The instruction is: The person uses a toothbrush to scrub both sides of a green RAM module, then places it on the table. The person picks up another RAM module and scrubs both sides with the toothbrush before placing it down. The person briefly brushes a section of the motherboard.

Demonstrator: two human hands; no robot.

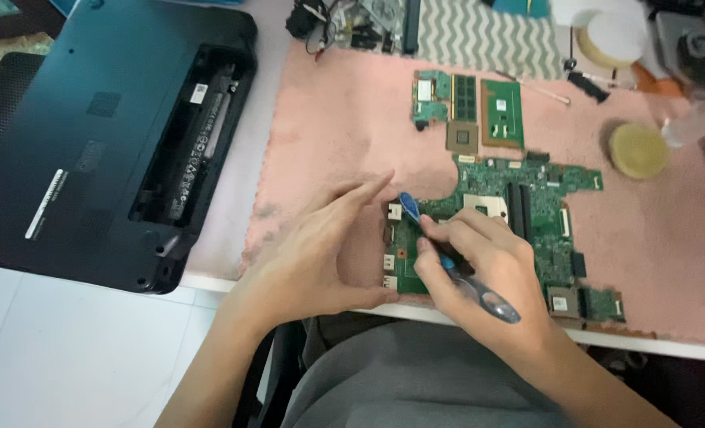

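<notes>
Two hands work on a green circuit board (527, 214) lying on a pink cloth (344, 127) near the counter's (217, 277) front edge. Right hand (479, 265) is clamped on a blue-tipped tool (455, 265), tip touching the board's left part. Left hand (320, 254) is spread, thumb at the board's left edge. Smaller boards (467, 107) lie beyond; a black laptop base (99, 135) sits left.
</notes>
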